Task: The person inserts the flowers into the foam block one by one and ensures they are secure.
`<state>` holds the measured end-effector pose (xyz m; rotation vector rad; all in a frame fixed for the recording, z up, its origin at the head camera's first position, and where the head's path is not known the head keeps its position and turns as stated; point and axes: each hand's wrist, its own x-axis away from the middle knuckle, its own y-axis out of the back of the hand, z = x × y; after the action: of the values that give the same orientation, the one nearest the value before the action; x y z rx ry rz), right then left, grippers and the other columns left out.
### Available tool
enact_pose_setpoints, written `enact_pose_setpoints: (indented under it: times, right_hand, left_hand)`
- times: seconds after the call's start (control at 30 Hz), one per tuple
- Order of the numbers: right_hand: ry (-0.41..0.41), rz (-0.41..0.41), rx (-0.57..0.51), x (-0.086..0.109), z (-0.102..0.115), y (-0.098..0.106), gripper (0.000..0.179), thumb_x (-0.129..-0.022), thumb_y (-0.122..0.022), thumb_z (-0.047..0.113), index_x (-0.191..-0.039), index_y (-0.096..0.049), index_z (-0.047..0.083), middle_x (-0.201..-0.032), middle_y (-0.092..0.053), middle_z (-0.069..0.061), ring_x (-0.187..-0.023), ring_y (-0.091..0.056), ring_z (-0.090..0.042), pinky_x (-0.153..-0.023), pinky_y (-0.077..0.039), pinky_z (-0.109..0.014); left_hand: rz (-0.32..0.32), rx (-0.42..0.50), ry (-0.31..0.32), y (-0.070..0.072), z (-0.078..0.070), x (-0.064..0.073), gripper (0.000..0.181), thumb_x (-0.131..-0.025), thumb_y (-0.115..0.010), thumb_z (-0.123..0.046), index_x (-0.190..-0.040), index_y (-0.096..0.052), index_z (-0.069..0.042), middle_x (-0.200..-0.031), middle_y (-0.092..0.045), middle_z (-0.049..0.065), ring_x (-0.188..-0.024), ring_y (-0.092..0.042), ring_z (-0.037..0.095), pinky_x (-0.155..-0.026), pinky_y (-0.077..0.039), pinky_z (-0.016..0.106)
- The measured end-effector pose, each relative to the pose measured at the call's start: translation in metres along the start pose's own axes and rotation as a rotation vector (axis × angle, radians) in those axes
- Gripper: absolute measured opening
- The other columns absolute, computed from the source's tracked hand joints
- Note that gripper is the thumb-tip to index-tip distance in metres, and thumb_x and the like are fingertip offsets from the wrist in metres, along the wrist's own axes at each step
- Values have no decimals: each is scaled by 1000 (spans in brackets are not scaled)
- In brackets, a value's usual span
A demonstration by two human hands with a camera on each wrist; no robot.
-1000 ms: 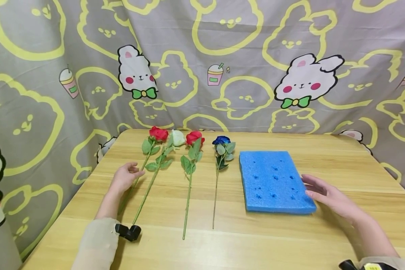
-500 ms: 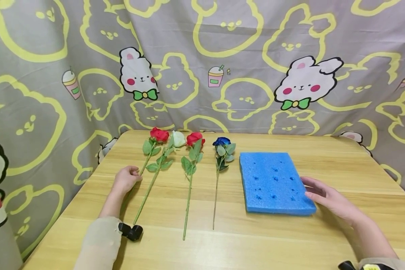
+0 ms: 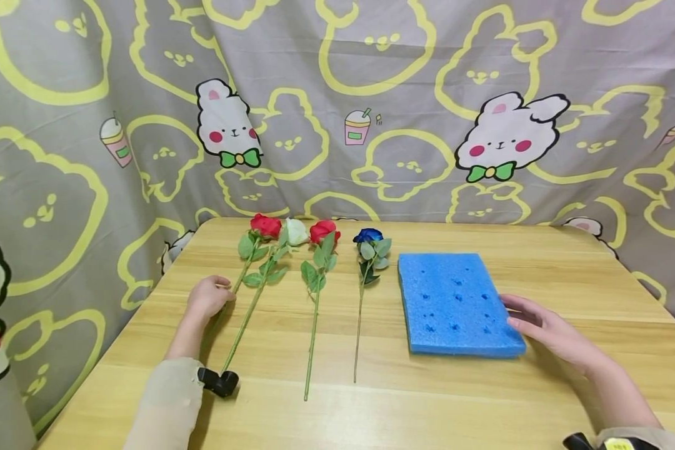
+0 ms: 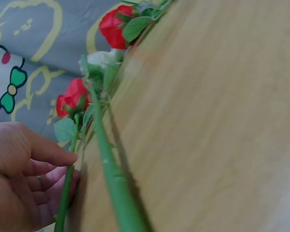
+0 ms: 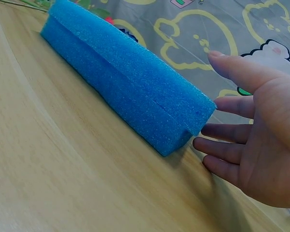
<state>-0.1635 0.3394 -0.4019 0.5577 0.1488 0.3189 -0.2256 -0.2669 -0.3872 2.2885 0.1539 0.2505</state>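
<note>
A red rose [image 3: 265, 226] with a green stem lies leftmost on the table. My left hand [image 3: 208, 296] is at this stem. In the left wrist view the thumb tip meets the rose stem [image 4: 66, 193], with the other fingers curled behind it. Beside it lies a white rose [image 3: 296, 232], then a second red rose [image 3: 324, 232] and a blue rose [image 3: 368, 236]. My right hand [image 3: 545, 325] is beside a blue foam block [image 3: 455, 312] that has several small holes in its top. Its fingers are spread and relaxed, fingertips right at the block's right edge.
The wooden table [image 3: 394, 412] carries all the roses side by side, blooms toward the back edge. A grey curtain [image 3: 315, 125] with yellow outlines and rabbits hangs behind and at the left. A black wrist camera [image 3: 219, 382] sits at the left sleeve, over the white rose's stem end.
My left hand has come down and closer onto the leftmost rose's stem, its fingers shifting around it. The right hand, foam block and roses stay in place.
</note>
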Motion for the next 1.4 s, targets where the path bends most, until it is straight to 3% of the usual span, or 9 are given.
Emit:
enact_pose_setpoints:
  times: [0.1,0.2,0.37,0.53,0.67,0.93,1.2,1.4]
  right_hand:
    - [4,0,-4,0,-1,-1,50,-99,-47,14,-140,-30,-8,-125,-38,27,-110,-34,21,-84,-32,-3]
    - [5,-3,4,1,-1,0,49,-99,-47,14,-140,-31,-8,-124,-38,29,-110,-34,22,-84,-32,-3]
    - [-23,1,24,0,-1,1,50,-99,-47,17,-141,-31,-5,-129,-40,19,-110,-32,22,-84,-32,-2]
    - [-23,12,19,1,1,2,51,-100,-46,16,-141,-28,-7,-140,-40,-9,-108,-36,21,-85,-34,-3]
    - [-28,18,0,1,2,1,53,-99,-46,16,-141,-25,-10,-141,-31,-32,-106,-37,21,-84,-35,-4]
    - [-8,45,-54,3,4,0,58,-97,-49,11,-142,-21,-11,-142,-24,-36,-108,-37,21,-86,-35,-4]
    - [30,116,-103,5,5,1,71,-90,-58,2,-143,-13,-13,-142,-17,-40,-111,-36,20,-88,-34,-6]
    - [58,129,-139,6,7,1,72,-88,-58,-1,-142,-12,-14,-142,-12,-42,-113,-38,17,-90,-36,-8]
  left_hand:
    - [31,121,33,2,1,1,39,-85,-60,-7,-119,-51,10,-99,-59,22,-72,-57,19,-61,-48,28]
    - [76,201,34,4,4,1,39,-86,-61,-7,-118,-52,13,-97,-59,17,-74,-56,15,-62,-49,25]
    - [145,267,35,8,7,0,41,-89,-60,-11,-121,-52,14,-100,-61,13,-76,-55,10,-65,-50,22]
    - [184,353,32,10,9,0,44,-90,-59,-9,-125,-48,16,-88,-64,1,-73,-54,6,-64,-49,20]
    - [203,424,27,10,10,2,44,-91,-57,-6,-125,-46,18,-81,-64,-4,-72,-56,6,-64,-49,20]
    - [223,487,9,13,5,4,45,-93,-56,-9,-127,-42,17,-87,-61,-4,-74,-54,5,-65,-48,18]
    - [220,612,4,20,-8,8,38,-91,-56,-4,-122,-45,16,-82,-59,-5,-68,-51,3,-60,-45,15]
    - [223,611,-47,20,-16,11,33,-92,-56,-6,-117,-46,13,-86,-56,-4,-74,-52,4,-65,-46,16]
